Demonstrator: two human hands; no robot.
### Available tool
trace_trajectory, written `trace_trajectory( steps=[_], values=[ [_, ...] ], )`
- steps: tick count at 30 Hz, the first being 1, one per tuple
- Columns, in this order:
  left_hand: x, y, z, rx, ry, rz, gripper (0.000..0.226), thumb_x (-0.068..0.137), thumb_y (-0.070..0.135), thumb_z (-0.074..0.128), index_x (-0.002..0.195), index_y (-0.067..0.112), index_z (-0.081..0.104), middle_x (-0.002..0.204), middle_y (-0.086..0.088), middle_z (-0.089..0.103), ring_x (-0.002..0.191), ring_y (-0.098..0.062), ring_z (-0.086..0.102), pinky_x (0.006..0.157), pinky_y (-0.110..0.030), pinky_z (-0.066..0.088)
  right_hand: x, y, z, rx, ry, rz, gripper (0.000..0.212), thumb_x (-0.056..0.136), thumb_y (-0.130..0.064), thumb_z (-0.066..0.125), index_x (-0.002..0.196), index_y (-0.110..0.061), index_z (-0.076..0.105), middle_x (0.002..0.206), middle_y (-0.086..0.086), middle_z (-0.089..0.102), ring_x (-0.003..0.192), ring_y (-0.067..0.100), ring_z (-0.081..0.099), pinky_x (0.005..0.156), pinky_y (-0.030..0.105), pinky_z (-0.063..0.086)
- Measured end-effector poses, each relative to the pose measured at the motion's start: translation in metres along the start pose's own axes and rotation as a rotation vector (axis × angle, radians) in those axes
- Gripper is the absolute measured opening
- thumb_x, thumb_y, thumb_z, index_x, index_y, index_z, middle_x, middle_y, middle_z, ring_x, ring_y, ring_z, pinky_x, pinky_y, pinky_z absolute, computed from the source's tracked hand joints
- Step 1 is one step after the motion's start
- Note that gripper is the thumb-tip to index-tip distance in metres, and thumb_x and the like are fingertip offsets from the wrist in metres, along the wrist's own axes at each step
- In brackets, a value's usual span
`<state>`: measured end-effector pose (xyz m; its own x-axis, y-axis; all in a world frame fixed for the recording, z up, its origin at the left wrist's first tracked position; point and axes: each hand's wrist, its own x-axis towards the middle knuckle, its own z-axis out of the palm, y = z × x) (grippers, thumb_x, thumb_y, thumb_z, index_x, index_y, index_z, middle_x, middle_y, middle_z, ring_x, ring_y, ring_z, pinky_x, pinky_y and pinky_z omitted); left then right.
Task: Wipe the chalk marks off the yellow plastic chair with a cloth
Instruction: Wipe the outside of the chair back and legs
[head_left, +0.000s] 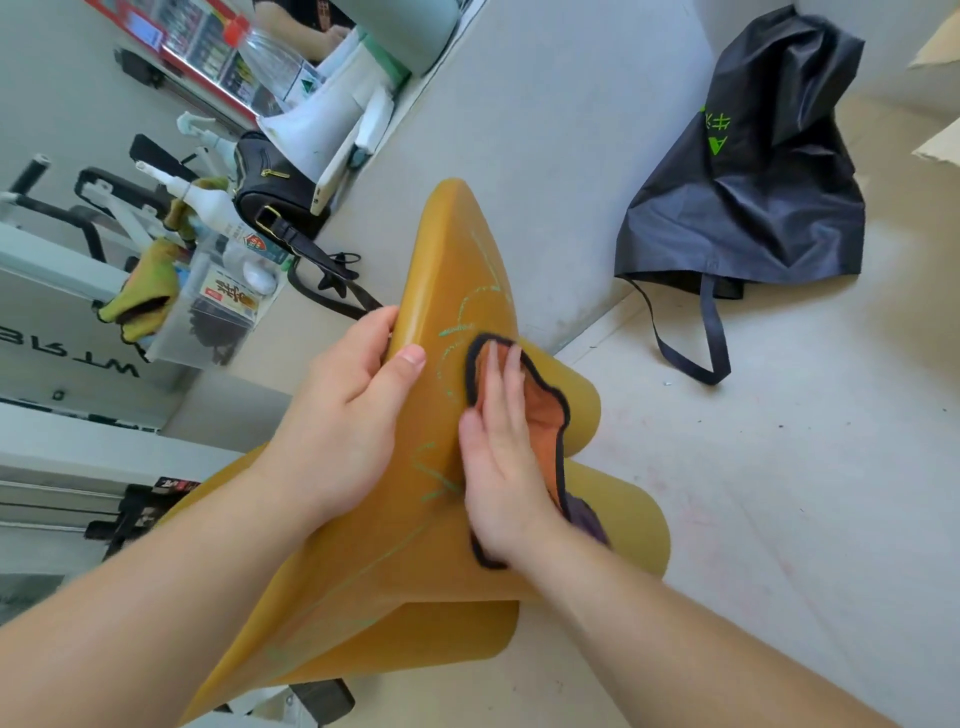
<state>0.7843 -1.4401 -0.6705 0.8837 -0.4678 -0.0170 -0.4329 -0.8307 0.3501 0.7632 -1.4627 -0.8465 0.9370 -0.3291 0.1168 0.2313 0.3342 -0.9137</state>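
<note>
The yellow plastic chair (457, 249) fills the middle of the head view, tilted, with its narrow end pointing away from me. Pale green chalk marks (457, 327) curve across its surface and run down toward me. My left hand (343, 410) grips the chair's left edge, thumb on top. My right hand (498, 457) lies flat on an orange cloth (540, 400) with a black hem, pressing it against the chair just right of the marks. Part of the cloth is hidden under my palm.
A black fabric bag (748, 171) with green print lies on the floor at the right. At the left stand a black handbag (270, 202), a clear box (218, 301) with spray bottles and a yellow-green rag (145, 291), and a white megaphone (322, 114).
</note>
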Motion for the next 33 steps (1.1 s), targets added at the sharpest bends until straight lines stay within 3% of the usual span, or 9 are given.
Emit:
trace_trajectory(
  steps=[3, 6, 8, 11, 15, 19, 23, 28, 33],
  values=[
    [-0.001, 0.002, 0.001, -0.01, -0.009, -0.007, 0.031, 0.096, 0.036, 0.043, 0.119, 0.027, 0.062, 0.105, 0.003, 0.069, 0.098, -0.017, 0.064, 0.085, -0.037, 0.05, 0.073, -0.007, -0.025, 0.121, 0.074, 0.088, 0.049, 0.111, -0.043, 0.022, 0.158, -0.048, 0.014, 0.172, -0.012, 0.003, 0.157, 0.005, -0.001, 0.129, 0.042, 0.004],
    [-0.001, 0.002, 0.0, -0.008, -0.017, -0.013, 0.031, 0.097, 0.038, 0.041, 0.118, 0.029, 0.062, 0.105, 0.004, 0.069, 0.098, -0.016, 0.065, 0.087, -0.045, 0.052, 0.106, -0.012, -0.035, 0.142, 0.04, 0.126, 0.049, 0.106, -0.058, 0.019, 0.155, -0.054, 0.024, 0.169, -0.019, 0.012, 0.155, -0.001, 0.007, 0.129, 0.043, 0.007],
    [-0.001, 0.003, 0.0, -0.017, -0.016, -0.015, 0.031, 0.097, 0.038, 0.041, 0.12, 0.033, 0.061, 0.107, 0.008, 0.07, 0.1, -0.013, 0.065, 0.09, -0.045, 0.053, 0.093, -0.015, -0.033, 0.134, 0.032, 0.099, 0.054, 0.103, -0.065, 0.017, 0.156, -0.056, 0.021, 0.17, -0.02, 0.008, 0.155, -0.001, 0.001, 0.129, 0.042, 0.002],
    [0.0, 0.0, 0.0, -0.037, -0.018, -0.015, 0.03, 0.097, 0.036, 0.042, 0.12, 0.033, 0.062, 0.108, 0.008, 0.071, 0.102, -0.015, 0.066, 0.092, -0.046, 0.052, 0.041, -0.016, -0.02, 0.105, 0.006, 0.099, 0.052, 0.108, -0.055, 0.016, 0.159, -0.05, 0.007, 0.17, -0.019, -0.008, 0.154, -0.002, -0.011, 0.123, 0.023, -0.013],
    [0.0, 0.001, 0.0, -0.026, -0.022, 0.012, 0.026, 0.098, 0.033, 0.042, 0.115, 0.039, 0.061, 0.109, 0.013, 0.07, 0.102, -0.009, 0.065, 0.086, -0.022, 0.051, -0.014, -0.013, 0.005, 0.058, -0.007, -0.005, 0.069, 0.091, -0.082, 0.007, 0.151, -0.053, -0.013, 0.166, -0.018, -0.026, 0.152, 0.0, -0.024, 0.128, 0.041, -0.006],
    [0.001, 0.003, 0.0, -0.047, -0.026, -0.004, 0.026, 0.097, 0.035, 0.043, 0.11, 0.051, 0.058, 0.109, 0.019, 0.07, 0.101, -0.004, 0.065, 0.084, -0.016, 0.05, 0.07, -0.012, -0.017, 0.11, 0.083, 0.083, 0.077, 0.088, -0.079, 0.011, 0.158, -0.047, 0.013, 0.172, -0.01, 0.003, 0.156, 0.003, -0.001, 0.129, 0.043, 0.006],
    [0.0, 0.002, 0.001, -0.083, -0.03, 0.001, 0.027, 0.098, 0.034, 0.042, 0.115, 0.046, 0.059, 0.11, 0.015, 0.07, 0.102, -0.006, 0.066, 0.082, -0.015, 0.051, 0.135, -0.023, -0.037, 0.199, -0.006, 0.125, 0.081, 0.076, -0.099, 0.017, 0.147, -0.064, 0.031, 0.167, -0.019, 0.023, 0.154, 0.004, 0.018, 0.127, 0.048, 0.015],
    [0.001, -0.001, 0.0, -0.095, -0.031, 0.009, 0.035, 0.098, 0.033, 0.042, 0.127, 0.036, 0.06, 0.115, 0.015, 0.07, 0.109, -0.006, 0.065, 0.092, -0.028, 0.052, 0.063, -0.02, -0.022, 0.029, 0.048, -0.021, 0.09, 0.082, -0.092, 0.006, 0.16, -0.047, 0.01, 0.172, -0.009, 0.0, 0.157, 0.008, -0.006, 0.128, 0.048, 0.002],
    [0.002, -0.004, 0.001, -0.091, -0.04, 0.032, 0.039, 0.098, 0.029, 0.042, 0.134, 0.031, 0.058, 0.122, 0.018, 0.068, 0.116, -0.004, 0.062, 0.097, -0.025, 0.048, 0.0, -0.015, -0.001, -0.017, -0.031, -0.047, 0.071, 0.085, -0.088, 0.004, 0.148, -0.058, -0.01, 0.167, -0.01, -0.028, 0.154, 0.011, -0.025, 0.126, 0.053, -0.003]
  ],
)
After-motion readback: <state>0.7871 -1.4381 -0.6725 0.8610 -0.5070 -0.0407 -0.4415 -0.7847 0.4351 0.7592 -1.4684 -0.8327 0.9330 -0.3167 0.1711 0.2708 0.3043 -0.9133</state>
